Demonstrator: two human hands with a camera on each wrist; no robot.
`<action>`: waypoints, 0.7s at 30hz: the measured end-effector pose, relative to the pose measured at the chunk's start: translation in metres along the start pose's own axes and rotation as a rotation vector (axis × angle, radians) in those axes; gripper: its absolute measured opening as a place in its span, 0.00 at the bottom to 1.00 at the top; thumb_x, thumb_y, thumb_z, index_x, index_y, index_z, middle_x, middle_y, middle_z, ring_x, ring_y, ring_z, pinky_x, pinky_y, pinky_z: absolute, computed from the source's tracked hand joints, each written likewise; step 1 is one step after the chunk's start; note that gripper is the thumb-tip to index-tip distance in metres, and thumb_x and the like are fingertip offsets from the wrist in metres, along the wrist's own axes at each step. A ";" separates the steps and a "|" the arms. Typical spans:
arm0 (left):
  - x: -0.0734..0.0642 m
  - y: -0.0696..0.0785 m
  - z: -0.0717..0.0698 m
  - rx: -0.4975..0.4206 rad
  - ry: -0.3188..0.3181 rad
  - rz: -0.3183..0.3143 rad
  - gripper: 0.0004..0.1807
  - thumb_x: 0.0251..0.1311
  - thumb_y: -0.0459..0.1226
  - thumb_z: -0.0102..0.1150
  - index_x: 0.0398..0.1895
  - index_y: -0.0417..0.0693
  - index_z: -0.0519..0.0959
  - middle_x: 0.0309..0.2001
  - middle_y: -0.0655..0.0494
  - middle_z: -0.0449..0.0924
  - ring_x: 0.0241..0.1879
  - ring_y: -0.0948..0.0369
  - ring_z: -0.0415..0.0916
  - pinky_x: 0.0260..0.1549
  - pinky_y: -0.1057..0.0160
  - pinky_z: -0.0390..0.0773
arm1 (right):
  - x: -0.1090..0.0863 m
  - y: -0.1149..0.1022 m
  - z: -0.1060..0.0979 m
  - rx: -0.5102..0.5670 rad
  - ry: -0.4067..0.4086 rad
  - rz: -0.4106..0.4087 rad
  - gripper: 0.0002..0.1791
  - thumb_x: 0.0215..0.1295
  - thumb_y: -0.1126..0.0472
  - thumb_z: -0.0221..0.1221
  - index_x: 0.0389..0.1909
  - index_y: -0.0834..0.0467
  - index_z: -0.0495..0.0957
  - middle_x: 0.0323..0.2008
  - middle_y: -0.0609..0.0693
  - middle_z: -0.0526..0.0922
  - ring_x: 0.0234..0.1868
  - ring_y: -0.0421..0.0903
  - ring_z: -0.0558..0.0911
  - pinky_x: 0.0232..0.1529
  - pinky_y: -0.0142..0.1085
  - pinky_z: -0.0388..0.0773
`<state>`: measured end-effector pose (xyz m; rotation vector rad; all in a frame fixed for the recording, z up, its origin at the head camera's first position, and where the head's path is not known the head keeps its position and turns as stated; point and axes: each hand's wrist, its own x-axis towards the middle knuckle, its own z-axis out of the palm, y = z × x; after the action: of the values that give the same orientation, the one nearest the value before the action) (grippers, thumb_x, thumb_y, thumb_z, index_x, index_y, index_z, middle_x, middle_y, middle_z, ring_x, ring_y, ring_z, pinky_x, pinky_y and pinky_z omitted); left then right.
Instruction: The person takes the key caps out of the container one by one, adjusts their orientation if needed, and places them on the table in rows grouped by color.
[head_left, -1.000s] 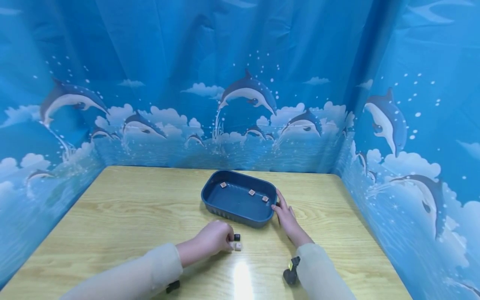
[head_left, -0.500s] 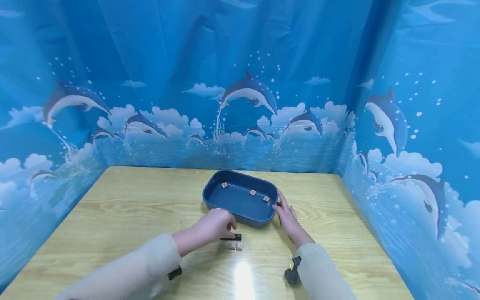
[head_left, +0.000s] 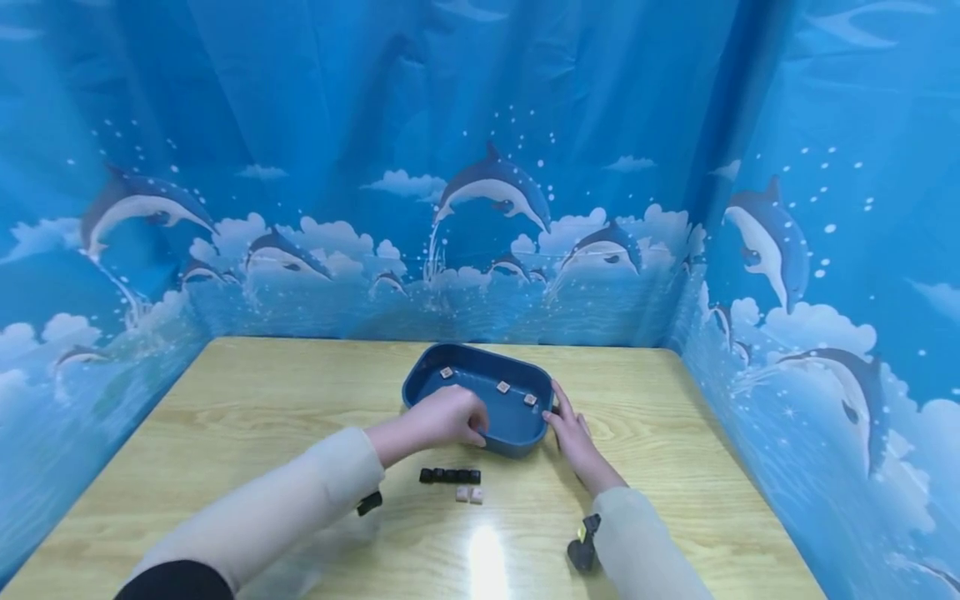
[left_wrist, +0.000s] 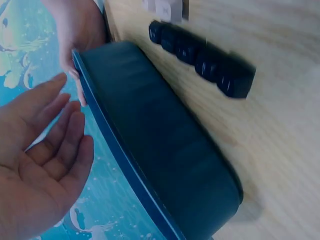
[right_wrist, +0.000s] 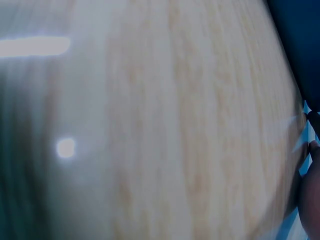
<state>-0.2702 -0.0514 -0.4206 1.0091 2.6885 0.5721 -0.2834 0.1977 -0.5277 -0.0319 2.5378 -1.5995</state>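
My left hand (head_left: 450, 415) is over the near rim of a dark blue tray (head_left: 442, 354). In the left wrist view this hand (left_wrist: 45, 150) has its fingers loosely bent, and nothing shows between them. My right hand (head_left: 573, 433) holds the tray's right end, thumb at the rim and fingers along the outside. Inside the tray lie three small whitish keycaps, one of them a keycap (head_left: 503, 387) near the middle. On the table in front, several black keycaps (head_left: 451, 476) form a row. Two white keycaps (head_left: 469, 495) sit side by side just below that row's right end.
The wooden table (head_left: 300, 400) reaches back to a blue dolphin-print curtain (head_left: 337, 167), which also runs along both sides. A bright light reflection (head_left: 487, 558) lies on the near tabletop. Dark wrist gear (head_left: 583, 542) hangs below the right sleeve.
My left hand has left the white keycaps, passed over the black row and come to the tray's near rim. Both white keycaps lie uncovered. My right hand has stayed on the tray.
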 end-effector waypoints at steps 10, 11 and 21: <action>0.031 -0.011 -0.021 0.039 -0.140 0.078 0.13 0.54 0.40 0.72 0.43 0.50 0.86 0.36 0.61 0.84 0.33 0.71 0.76 0.34 0.68 0.77 | 0.001 0.003 0.001 0.023 0.001 0.021 0.37 0.74 0.45 0.46 0.78 0.39 0.41 0.71 0.63 0.58 0.72 0.66 0.26 0.64 0.63 0.20; 0.034 -0.013 -0.023 0.036 -0.158 0.087 0.14 0.54 0.40 0.72 0.45 0.49 0.85 0.37 0.59 0.84 0.34 0.70 0.76 0.35 0.68 0.78 | 0.001 0.003 0.001 0.025 0.001 0.027 0.37 0.73 0.45 0.46 0.78 0.38 0.40 0.71 0.62 0.58 0.72 0.66 0.26 0.64 0.64 0.20; 0.068 -0.027 -0.028 0.061 -0.289 0.143 0.18 0.56 0.39 0.71 0.51 0.48 0.83 0.46 0.55 0.83 0.40 0.68 0.77 0.38 0.67 0.78 | 0.000 0.002 0.001 0.006 0.010 0.052 0.37 0.73 0.44 0.46 0.77 0.36 0.41 0.73 0.59 0.55 0.72 0.69 0.27 0.60 0.71 0.23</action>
<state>-0.3452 -0.0323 -0.4109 1.2056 2.4077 0.3389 -0.2831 0.1975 -0.5300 0.0422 2.5197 -1.5918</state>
